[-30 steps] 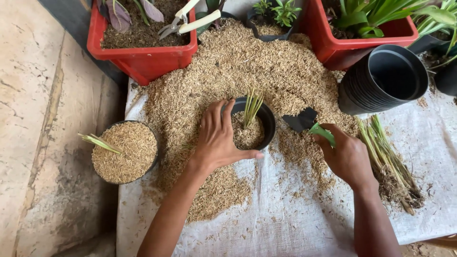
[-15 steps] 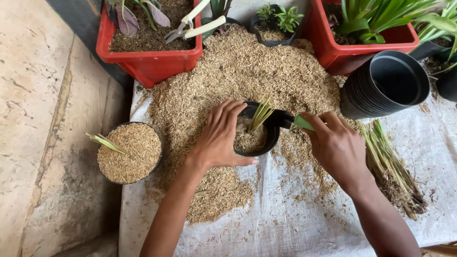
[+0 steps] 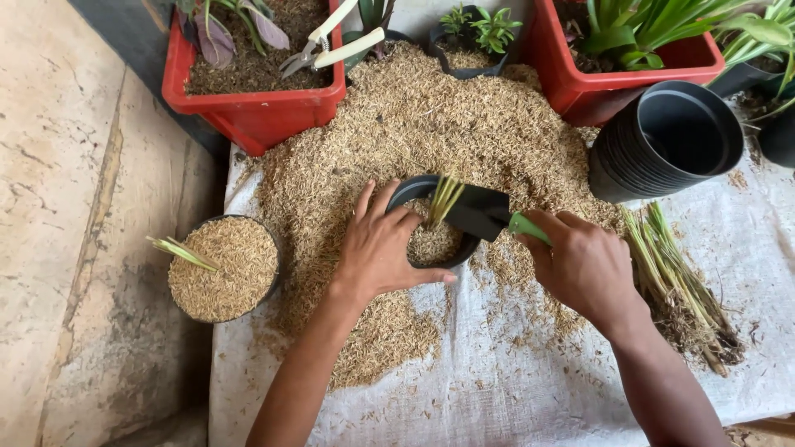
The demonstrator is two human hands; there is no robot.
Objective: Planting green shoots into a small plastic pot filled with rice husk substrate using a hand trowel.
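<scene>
While my left hand [image 3: 383, 248] curls around the near left side of the small black pot [image 3: 431, 248], its fingers are spread over the rim and wall, thumb stretched out toward the right along the pot's near edge, steadying it rather than lifting it. That pot sits at the near foot of the heap of rice husk [image 3: 414, 124] on the white woven sheet [image 3: 513, 389], and it is partly filled with husk, with a small pale green seedling [image 3: 444, 199] standing upright in it. With my right hand [image 3: 584, 265] clenched around the green handle, I hold a black scoop [image 3: 476, 211] whose blade lies over the pot's right rim, just beside the seedling. To my left, at the sheet's edge, stands a second pot of husk [image 3: 222, 269] with a thin shoot leaning out over its left rim. Just right of my right hand lies a bundle of bare-rooted seedlings [image 3: 675, 281], roots toward me. Beyond it, a stack of empty black pots [image 3: 671, 136] lies tipped on its side, mouth facing up and right. Behind the heap are two red planters [image 3: 248, 103], the left one with white-handled shears [image 3: 331, 41] resting across its corner, and between them a small dark pot with a leafy green plant [image 3: 480, 29].
</scene>
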